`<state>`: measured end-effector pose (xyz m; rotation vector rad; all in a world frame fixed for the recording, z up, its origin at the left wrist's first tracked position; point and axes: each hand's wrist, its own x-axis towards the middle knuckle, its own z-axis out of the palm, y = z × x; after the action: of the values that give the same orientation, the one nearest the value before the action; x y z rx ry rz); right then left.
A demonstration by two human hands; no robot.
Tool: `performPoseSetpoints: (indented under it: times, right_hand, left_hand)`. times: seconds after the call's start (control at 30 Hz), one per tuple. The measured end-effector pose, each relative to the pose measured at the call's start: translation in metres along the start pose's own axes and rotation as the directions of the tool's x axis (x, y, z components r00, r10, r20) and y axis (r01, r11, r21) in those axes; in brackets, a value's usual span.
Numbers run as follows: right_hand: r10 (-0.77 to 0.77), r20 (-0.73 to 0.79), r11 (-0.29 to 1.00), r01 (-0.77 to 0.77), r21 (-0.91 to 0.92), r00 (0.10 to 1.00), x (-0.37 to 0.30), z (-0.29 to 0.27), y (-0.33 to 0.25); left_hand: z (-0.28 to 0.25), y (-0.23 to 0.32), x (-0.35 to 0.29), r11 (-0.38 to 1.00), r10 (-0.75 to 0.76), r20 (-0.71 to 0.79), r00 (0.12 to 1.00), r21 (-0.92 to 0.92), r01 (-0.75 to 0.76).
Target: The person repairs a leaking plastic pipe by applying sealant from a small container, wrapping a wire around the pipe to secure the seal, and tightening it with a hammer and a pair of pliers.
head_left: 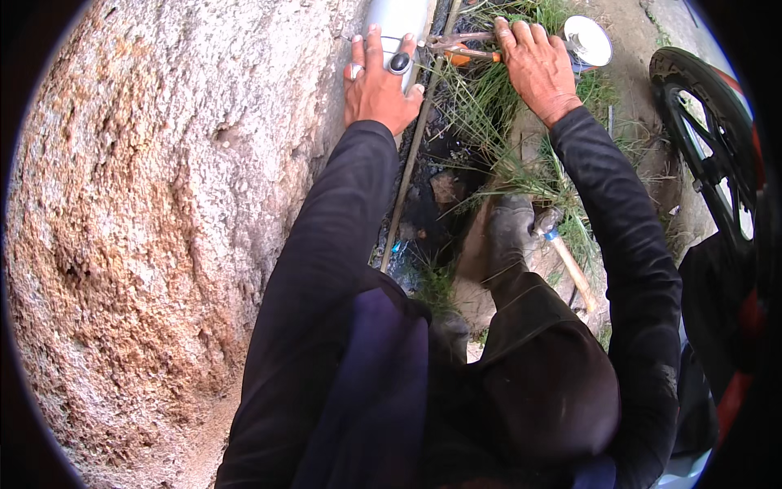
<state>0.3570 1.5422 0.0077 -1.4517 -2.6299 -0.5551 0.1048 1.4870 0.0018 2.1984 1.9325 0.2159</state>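
A smooth white pipe [401,15] runs along the foot of the wall at the top of the head view. My left hand [381,91] presses on it with fingers spread, a ring with a dark stone on one of them. Thin dark wire [389,37] crosses the pipe by the fingertips. In my right hand [541,72] is a pair of pliers [463,55] with orange on the handles, the fingers wrapped over them. The jaws point left, close to the wire and the pipe; whether they grip the wire I cannot tell.
Rough stone wall [171,204] fills the left. A narrow rod [407,163] runs beside a dark, wet ditch [428,196]. Grass [489,122] grows along it. A hammer [574,269] lies near my boot [511,224]. A white round container [588,41] and a motorcycle wheel [709,138] are at right.
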Motion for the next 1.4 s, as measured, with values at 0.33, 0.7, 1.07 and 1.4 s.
performPoseSetpoints:
  times: [0.33, 0.7, 1.07, 1.4]
  right_hand:
    - [0.098, 0.533, 0.892, -0.311, 0.326, 0.840, -0.010, 0.016, -0.017]
    - [-0.287, 0.763, -0.253, -0.814, 0.522, 0.579, -0.037, 0.003, -0.053]
    - [0.117, 0.321, 0.845, -0.264, 0.466, 0.940, -0.037, -0.030, -0.027]
    - [0.317, 0.477, 0.047, -0.516, 0.855, 0.820, -0.069, 0.067, -0.121]
  left_hand:
    - [0.000, -0.001, 0.003, 1.000, -0.013, -0.033, 0.999, -0.027, 0.012]
    - [-0.002, -0.001, 0.003, 0.999, -0.005, 0.032, 0.999, 0.037, 0.003]
    - [-0.002, -0.007, 0.002, 1.000, 0.015, 0.016, 1.000, 0.018, -0.016]
    - [-0.003, 0.002, 0.003, 1.000, 0.014, 0.025, 1.000, 0.009, -0.015]
